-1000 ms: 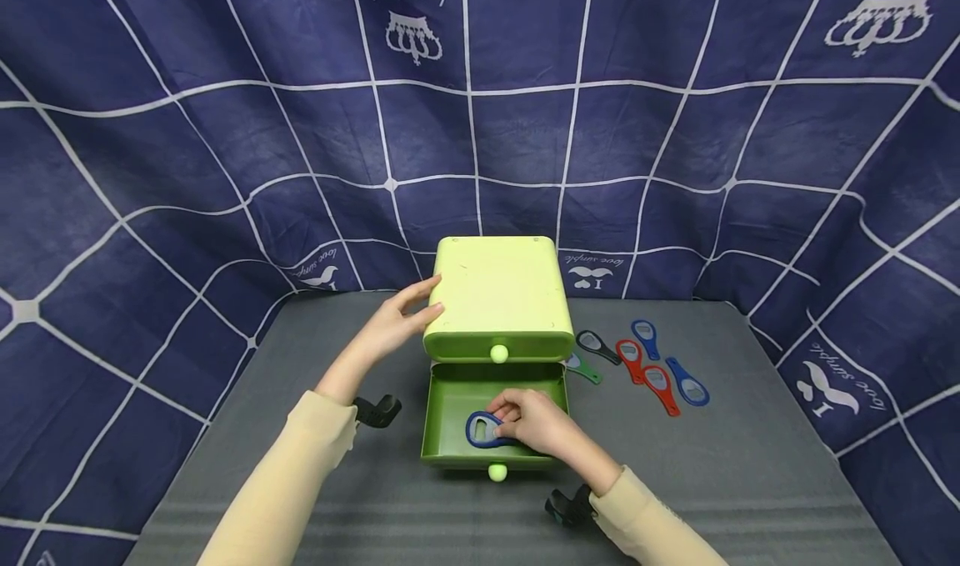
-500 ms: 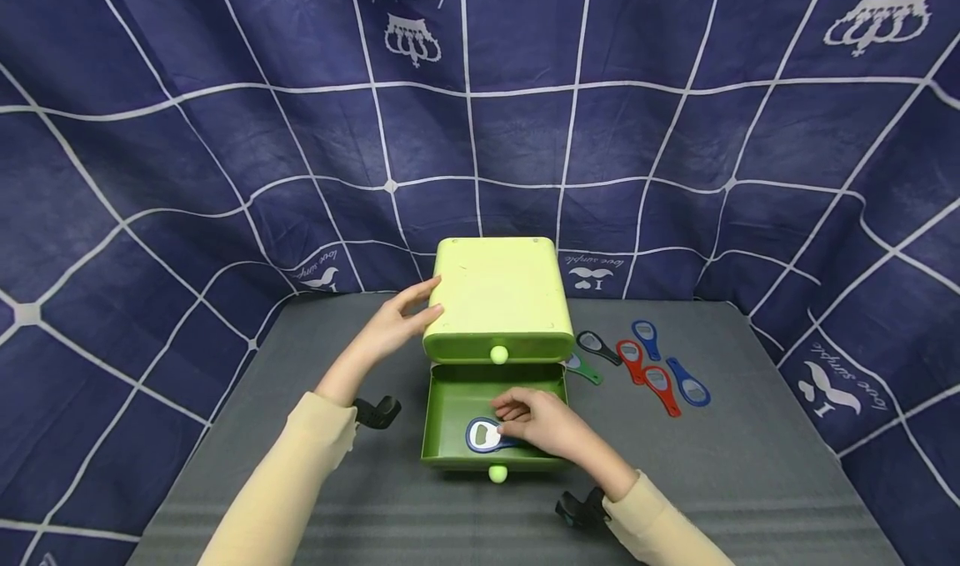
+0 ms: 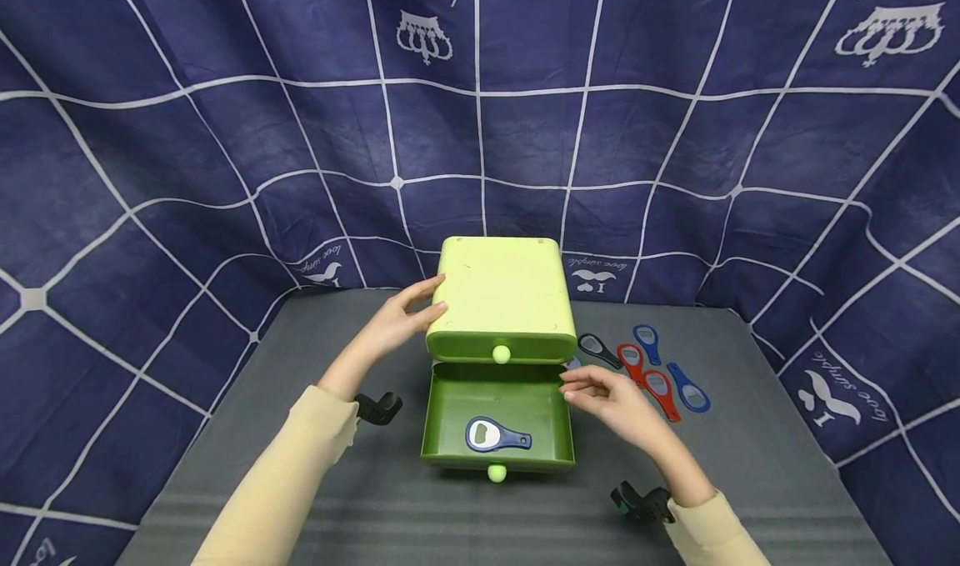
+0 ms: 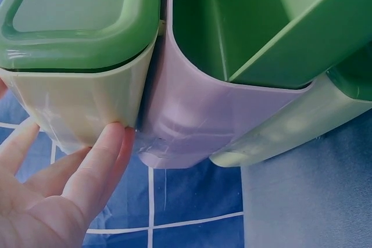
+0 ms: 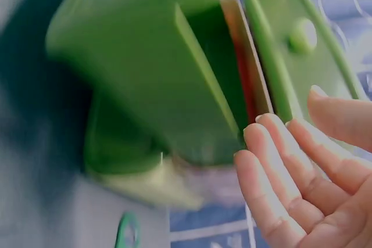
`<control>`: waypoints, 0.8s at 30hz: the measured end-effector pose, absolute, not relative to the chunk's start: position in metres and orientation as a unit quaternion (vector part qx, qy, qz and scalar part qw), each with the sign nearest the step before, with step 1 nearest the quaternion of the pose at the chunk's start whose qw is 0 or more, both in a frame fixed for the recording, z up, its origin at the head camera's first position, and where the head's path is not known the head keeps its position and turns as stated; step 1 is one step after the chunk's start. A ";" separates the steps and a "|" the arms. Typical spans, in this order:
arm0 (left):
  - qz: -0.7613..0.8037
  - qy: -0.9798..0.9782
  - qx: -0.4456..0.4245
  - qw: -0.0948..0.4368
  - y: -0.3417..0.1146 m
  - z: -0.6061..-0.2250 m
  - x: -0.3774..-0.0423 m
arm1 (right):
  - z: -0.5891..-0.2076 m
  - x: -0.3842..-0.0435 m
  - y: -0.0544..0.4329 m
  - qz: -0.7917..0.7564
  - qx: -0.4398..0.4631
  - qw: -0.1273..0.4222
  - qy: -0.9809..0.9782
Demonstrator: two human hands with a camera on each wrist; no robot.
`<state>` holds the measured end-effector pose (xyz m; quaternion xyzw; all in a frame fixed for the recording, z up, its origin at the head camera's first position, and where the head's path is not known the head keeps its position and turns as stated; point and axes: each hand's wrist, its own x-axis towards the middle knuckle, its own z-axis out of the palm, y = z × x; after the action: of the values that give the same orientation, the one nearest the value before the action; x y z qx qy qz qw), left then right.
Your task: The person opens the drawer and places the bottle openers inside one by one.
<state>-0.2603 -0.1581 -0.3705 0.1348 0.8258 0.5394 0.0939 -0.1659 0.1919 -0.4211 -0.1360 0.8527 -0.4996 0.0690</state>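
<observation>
While the left hand (image 3: 386, 328) lies with fingers spread, tips touching the side of a pale green drawer unit (image 3: 502, 287), the right hand (image 3: 615, 403) holds nothing, its fingers loosely extended and slightly bent. Those right fingertips are at the right rim of the pulled-out drawer (image 3: 487, 395); whether they touch it I cannot tell. Nearer the person and to the left of them, a blue bottle opener (image 3: 497, 435) lies flat inside the drawer, its handle end toward the right fingers and its round head away from them. Just beyond the right fingers, on the grey table (image 3: 420, 508), lies a black opener (image 3: 598, 349); two red openers (image 3: 660, 393) lie past the knuckles, with two blue openers (image 3: 690, 391) farther right.
</observation>
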 end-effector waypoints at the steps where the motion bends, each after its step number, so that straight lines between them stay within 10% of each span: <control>1: 0.539 0.826 0.135 0.094 -0.158 -0.371 -0.260 | -0.422 -0.167 0.199 -0.497 -0.122 0.062 0.857; 24: 0.544 0.823 0.135 0.094 -0.158 -0.370 -0.259 | -0.494 -0.184 0.312 -0.441 0.158 -0.049 0.882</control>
<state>-0.2591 -0.1577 -0.3698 0.1349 0.8228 0.5441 0.0939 -0.1840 0.3119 -0.4945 0.1578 0.8820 -0.4414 -0.0488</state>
